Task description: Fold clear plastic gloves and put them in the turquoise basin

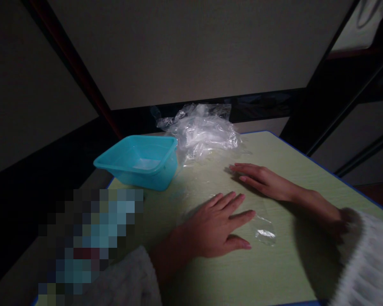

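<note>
My left hand (215, 225) lies palm down with its fingers spread, over a clear plastic bag (265, 233) that is spread flat on the table. A shiny corner of this bag shows to the right of my left thumb. Farther right, my right hand (263, 180) rests palm down with fingers stretched out towards the left, by the bag's far part. Neither hand grips anything. Beyond them sits a crumpled heap of clear plastic bags (207, 134). The thin film's outline near my hands is hard to make out.
A turquoise plastic basin (159, 176) stands at the table's back left, with something pale inside. The light green table (293, 272) has a blue edge. Behind it rise light panels (191, 51) with dark frames. A pixelated patch covers the area left of my left arm.
</note>
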`<state>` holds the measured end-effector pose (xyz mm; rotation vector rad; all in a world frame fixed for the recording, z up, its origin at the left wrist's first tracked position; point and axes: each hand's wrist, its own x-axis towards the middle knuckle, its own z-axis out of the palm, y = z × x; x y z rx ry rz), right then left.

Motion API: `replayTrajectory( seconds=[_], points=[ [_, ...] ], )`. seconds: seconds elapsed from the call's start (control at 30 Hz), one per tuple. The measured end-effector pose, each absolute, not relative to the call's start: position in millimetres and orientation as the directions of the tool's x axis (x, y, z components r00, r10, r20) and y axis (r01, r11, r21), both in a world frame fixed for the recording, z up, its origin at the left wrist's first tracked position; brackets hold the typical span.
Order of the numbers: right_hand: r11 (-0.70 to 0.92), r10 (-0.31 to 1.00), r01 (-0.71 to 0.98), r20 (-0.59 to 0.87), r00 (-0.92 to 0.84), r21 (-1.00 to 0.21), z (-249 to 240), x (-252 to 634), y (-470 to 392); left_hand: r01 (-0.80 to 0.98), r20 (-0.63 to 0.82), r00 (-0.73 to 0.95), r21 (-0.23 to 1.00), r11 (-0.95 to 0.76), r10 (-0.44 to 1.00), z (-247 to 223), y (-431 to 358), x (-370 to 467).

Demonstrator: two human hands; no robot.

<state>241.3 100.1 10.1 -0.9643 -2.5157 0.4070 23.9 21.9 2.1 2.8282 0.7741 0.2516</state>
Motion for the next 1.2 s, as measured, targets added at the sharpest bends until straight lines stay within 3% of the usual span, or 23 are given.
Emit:
replayTrajectory(
  seconds=[0.17,0.4,0.87,0.93,1.0,1.1,1.2],
  points=[
    [0.729,0.678,0.572,0.283,-0.678,-0.376,11.3,241.5,99.9,0.423,0.090,0.887,0.240,-0.874,0.454,19.0,23.8,16.3],
    [0.735,0.677,0.596,0.293,-0.675,-0.324,13.5,239.6,97.7,0.394,0.188,0.878,0.242,-0.887,0.441,16.3,5.3,38.0],
    [0.739,0.673,0.627,0.309,-0.672,-0.245,6.7,226.9,90.5,0.131,0.177,0.967,0.268,-0.954,0.182,13.1,-5.8,36.2],
    [0.731,0.682,0.634,0.316,-0.659,-0.254,5.8,221.4,86.3,0.200,0.242,0.931,0.284,-0.938,0.272,17.3,-2.7,37.6],
    [0.733,0.680,0.625,0.329,-0.655,-0.270,5.0,216.2,81.7,0.388,0.301,0.826,0.310,-0.868,0.477,19.6,4.0,38.9],
    [0.737,0.676,0.611,0.319,-0.664,-0.290,3.6,208.7,75.0,0.724,0.291,0.550,0.300,-0.621,0.782,16.1,19.6,37.8],
    [0.728,0.685,0.623,0.260,-0.681,-0.286,1.3,202.0,69.8,0.866,0.248,0.413,0.190,-0.462,0.876,5.2,34.0,31.9]
  ],
)
